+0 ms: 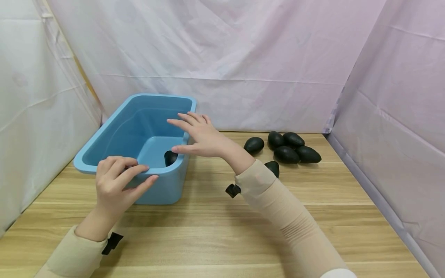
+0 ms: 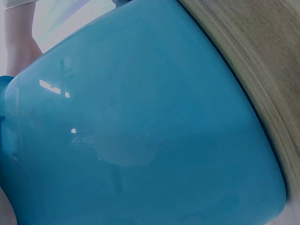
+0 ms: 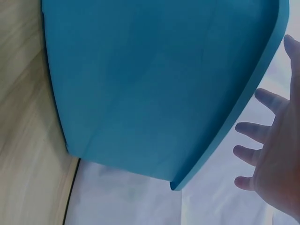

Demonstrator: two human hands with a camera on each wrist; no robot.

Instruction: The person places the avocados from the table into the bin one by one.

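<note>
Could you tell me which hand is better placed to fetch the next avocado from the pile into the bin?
Probably the right hand: it is open, empty, and on the avocados' side. The left hand grips the bin's near rim, farther from them.

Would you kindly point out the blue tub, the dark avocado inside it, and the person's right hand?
blue tub (image 1: 104, 131): head view, on its left rim.
avocado (image 1: 170, 157): head view, on the part showing above the near wall.
right hand (image 1: 198, 135): head view, on the back of the hand.
</note>
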